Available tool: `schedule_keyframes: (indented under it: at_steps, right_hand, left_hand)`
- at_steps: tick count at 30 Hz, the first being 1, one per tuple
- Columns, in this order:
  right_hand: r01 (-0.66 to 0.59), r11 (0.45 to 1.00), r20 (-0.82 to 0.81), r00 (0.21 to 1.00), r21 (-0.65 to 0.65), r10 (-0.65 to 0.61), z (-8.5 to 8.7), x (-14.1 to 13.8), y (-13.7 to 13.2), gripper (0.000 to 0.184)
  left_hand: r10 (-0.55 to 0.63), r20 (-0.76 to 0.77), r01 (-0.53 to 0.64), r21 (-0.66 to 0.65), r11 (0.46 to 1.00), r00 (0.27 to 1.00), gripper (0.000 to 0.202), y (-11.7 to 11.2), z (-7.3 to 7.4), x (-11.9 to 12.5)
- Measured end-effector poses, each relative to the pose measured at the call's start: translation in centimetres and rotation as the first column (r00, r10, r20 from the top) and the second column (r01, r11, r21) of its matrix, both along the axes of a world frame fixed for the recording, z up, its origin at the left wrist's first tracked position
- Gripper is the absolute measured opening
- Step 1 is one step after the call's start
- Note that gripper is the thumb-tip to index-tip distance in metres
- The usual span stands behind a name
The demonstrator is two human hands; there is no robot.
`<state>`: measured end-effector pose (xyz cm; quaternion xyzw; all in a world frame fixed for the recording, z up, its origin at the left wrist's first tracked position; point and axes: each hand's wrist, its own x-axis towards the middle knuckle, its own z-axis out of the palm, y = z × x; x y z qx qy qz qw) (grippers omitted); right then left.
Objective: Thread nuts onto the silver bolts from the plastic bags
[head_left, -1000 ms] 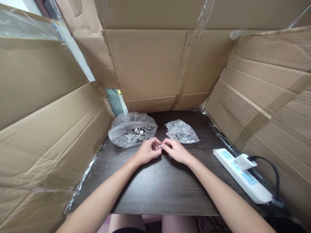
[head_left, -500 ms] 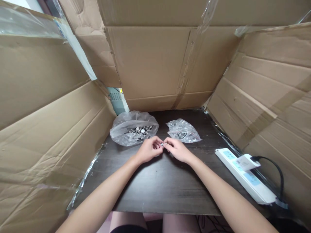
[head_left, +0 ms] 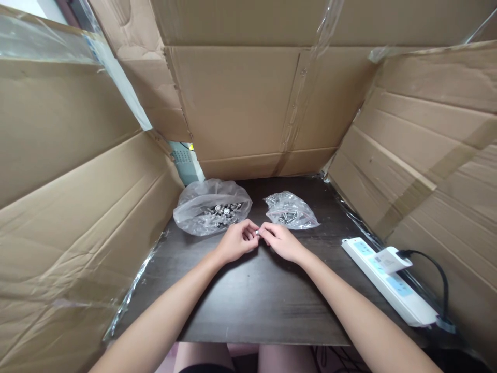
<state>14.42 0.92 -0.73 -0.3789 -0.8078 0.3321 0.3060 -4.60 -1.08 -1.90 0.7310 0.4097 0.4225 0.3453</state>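
A small metal fastener (head_left: pixel 257 233) is pinched between the fingertips of both hands, left hand (head_left: pixel 235 242) and right hand (head_left: pixel 282 241), mid-tabletop (head_left: pixel 256 295), two bags just beyond, cardboard walls well apart.

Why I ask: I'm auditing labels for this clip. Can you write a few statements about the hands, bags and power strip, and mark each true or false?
1. The left hand and the right hand pinch one small metal part between their fingertips. True.
2. The larger bag of metal parts lies to the right of the smaller bag. False: it lies to the left.
3. A white power strip lies at the right of the table, with a plug in it. True.
4. Both hands reach inside the larger bag. False: they are in front of both bags, over bare table.
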Motion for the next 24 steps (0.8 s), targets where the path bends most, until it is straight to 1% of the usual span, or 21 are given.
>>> schedule_keyframes:
  at_steps: [4, 12, 18, 24]
  right_hand:
    - [0.008, 1.000, 0.010, 1.000, -0.017, -0.008, 0.02, 0.01, -0.03, 0.027]
    - [-0.003, 1.000, 0.020, 1.000, 0.023, 0.003, -0.13, -0.02, 0.02, 0.033]
    - [-0.014, 1.000, 0.034, 0.999, 0.026, 0.013, -0.22, 0.00, 0.13, 0.035]
    - [-0.009, 1.000, 0.032, 0.999, 0.019, 0.008, -0.24, -0.02, 0.10, 0.035]
  left_hand:
    - [-0.007, 0.006, 0.007, -0.008, 1.000, 1.000, 0.019, 0.00, -0.04, 0.03]
    - [-0.008, 0.014, 0.007, 0.023, 1.000, 1.000, 0.018, -0.02, -0.05, 0.07]
    - [0.002, 0.000, -0.002, 0.030, 1.000, 1.000, 0.018, -0.03, -0.07, -0.01]
    - [0.026, -0.037, -0.023, 0.088, 0.996, 0.999, 0.018, -0.21, 0.05, 0.09]
